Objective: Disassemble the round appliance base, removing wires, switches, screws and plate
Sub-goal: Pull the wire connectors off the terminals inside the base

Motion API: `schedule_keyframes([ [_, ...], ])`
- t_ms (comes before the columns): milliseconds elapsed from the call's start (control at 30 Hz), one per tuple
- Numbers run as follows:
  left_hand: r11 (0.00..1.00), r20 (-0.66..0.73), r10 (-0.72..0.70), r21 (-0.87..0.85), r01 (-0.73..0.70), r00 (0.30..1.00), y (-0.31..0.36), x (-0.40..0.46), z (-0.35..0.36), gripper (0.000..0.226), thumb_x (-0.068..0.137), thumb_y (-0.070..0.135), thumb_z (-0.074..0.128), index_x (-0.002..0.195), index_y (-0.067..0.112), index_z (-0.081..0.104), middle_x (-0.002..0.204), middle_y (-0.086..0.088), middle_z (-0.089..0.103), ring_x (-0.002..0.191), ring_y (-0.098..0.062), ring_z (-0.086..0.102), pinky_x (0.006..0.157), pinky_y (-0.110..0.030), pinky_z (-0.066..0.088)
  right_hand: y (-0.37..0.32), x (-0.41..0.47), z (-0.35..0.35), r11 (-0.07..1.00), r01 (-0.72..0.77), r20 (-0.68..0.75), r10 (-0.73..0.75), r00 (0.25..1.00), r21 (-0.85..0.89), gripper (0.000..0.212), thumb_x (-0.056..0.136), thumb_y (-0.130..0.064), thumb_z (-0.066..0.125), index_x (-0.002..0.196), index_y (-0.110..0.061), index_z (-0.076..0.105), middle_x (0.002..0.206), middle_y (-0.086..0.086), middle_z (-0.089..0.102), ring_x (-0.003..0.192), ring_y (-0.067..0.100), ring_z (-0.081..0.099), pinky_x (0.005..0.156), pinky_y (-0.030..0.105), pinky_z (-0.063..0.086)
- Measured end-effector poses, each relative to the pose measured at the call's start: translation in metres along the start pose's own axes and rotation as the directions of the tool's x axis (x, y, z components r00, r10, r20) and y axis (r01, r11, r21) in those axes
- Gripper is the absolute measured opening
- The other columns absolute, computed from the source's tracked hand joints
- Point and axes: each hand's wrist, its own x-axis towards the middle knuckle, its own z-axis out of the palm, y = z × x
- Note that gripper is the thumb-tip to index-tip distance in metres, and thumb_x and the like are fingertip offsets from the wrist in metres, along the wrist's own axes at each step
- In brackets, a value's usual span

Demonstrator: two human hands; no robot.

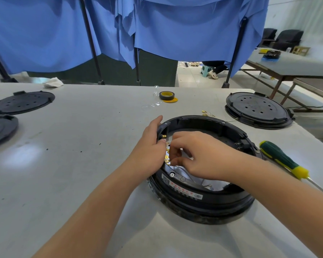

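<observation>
The round black appliance base (203, 198) lies open side up on the white table, right of centre. My left hand (149, 146) grips its left rim, thumb outside and fingers over the edge. My right hand (198, 155) reaches inside the ring, its fingertips pinching small brass wire terminals (167, 159) at the left inner wall. A black switch with metal tabs (239, 145) sits on the right inner wall. A screw (172, 174) shows on the near inner ledge. Thin wires (207, 186) lie inside, near the front.
A green-and-yellow screwdriver (282, 159) lies right of the base. Loose brass terminals (207, 114) rest behind it. Another black round base (257, 108) stands at far right, two black plates (22, 101) at far left. A tape roll (166, 95) sits behind.
</observation>
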Motion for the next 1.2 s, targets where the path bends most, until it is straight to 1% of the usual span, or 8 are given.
schedule_keyframes([
  [167,1.000,0.022,0.015,0.008,-0.015,1.000,0.000,0.001,-0.001,0.061,0.096,0.000,0.040,0.146,0.031,0.024,0.145,0.003,0.040,0.130,-0.015,0.041,0.111,-0.037,0.034,-0.003,-0.005,0.003,0.999,0.003,-0.021,-0.003,1.000,-0.039,0.025,0.083,-0.018,0.063,0.069,-0.026,0.043,0.074,-0.009,0.048,0.070,0.013,0.047,0.066,0.036,0.043],
  [333,1.000,0.043,0.012,0.012,-0.013,0.999,0.000,0.001,-0.001,0.062,0.096,0.000,0.039,0.146,0.032,0.023,0.127,0.012,0.043,0.119,-0.010,0.046,0.100,-0.024,0.039,-0.007,-0.008,0.004,0.994,-0.004,-0.027,0.001,1.000,-0.105,0.027,0.082,-0.021,0.059,0.067,-0.027,0.038,0.071,-0.010,0.044,0.066,0.012,0.042,0.061,0.032,0.037],
  [533,1.000,0.080,0.010,0.011,-0.011,0.997,0.001,0.003,-0.002,0.062,0.097,0.000,0.038,0.146,0.032,0.020,0.137,0.007,0.040,0.124,-0.012,0.042,0.106,-0.027,0.035,-0.009,-0.003,-0.002,0.995,0.011,-0.007,-0.012,1.000,-0.104,0.041,0.080,-0.011,0.058,0.062,-0.035,0.029,0.072,-0.009,0.045,0.071,0.014,0.045,0.066,0.040,0.044],
  [733,1.000,0.051,0.005,-0.003,-0.005,0.999,0.003,0.001,0.000,0.064,0.096,-0.002,0.038,0.147,0.031,0.017,0.129,0.010,0.041,0.119,-0.011,0.045,0.094,-0.021,0.041,-0.009,-0.008,0.005,0.993,-0.014,-0.033,0.010,0.999,-0.119,0.018,0.083,-0.019,0.058,0.074,-0.025,0.044,0.075,-0.010,0.045,0.071,0.012,0.043,0.066,0.034,0.042],
  [900,1.000,0.029,0.002,0.005,-0.002,1.000,0.004,0.000,0.001,0.062,0.096,-0.002,0.037,0.147,0.029,0.020,0.144,0.003,0.038,0.127,-0.015,0.043,0.109,-0.036,0.035,-0.003,-0.011,-0.003,0.995,-0.044,0.051,0.048,0.998,-0.087,0.015,0.086,-0.041,0.061,0.084,-0.028,0.053,0.091,-0.009,0.046,0.084,0.009,0.046,0.075,0.031,0.039],
  [967,1.000,0.031,-0.001,0.010,0.001,1.000,0.004,-0.001,0.001,0.062,0.097,-0.001,0.037,0.147,0.030,0.021,0.147,0.003,0.037,0.130,-0.016,0.041,0.111,-0.038,0.034,0.000,-0.013,-0.005,0.997,-0.068,0.084,0.070,0.994,-0.027,0.015,0.085,-0.043,0.062,0.090,-0.029,0.058,0.094,-0.012,0.047,0.082,0.001,0.046,0.075,0.027,0.038],
  [1100,1.000,0.035,-0.005,0.007,0.005,0.999,0.004,-0.001,0.002,0.061,0.097,-0.001,0.036,0.146,0.030,0.022,0.147,0.003,0.036,0.129,-0.016,0.042,0.110,-0.038,0.035,-0.002,-0.012,-0.002,0.996,-0.077,0.075,0.080,0.994,-0.050,0.013,0.090,-0.034,0.058,0.080,-0.030,0.050,0.074,-0.015,0.046,0.067,-0.004,0.043,0.063,0.026,0.029],
  [1200,1.000,0.034,-0.003,0.017,0.002,0.999,0.004,-0.002,0.001,0.060,0.096,-0.002,0.037,0.146,0.030,0.024,0.146,0.003,0.037,0.125,-0.011,0.041,0.110,-0.031,0.033,-0.006,-0.009,0.000,0.995,-0.068,0.065,0.073,0.995,-0.068,0.009,0.091,-0.026,0.055,0.083,-0.026,0.053,0.068,-0.012,0.050,0.063,0.004,0.046,0.059,0.029,0.035],
])
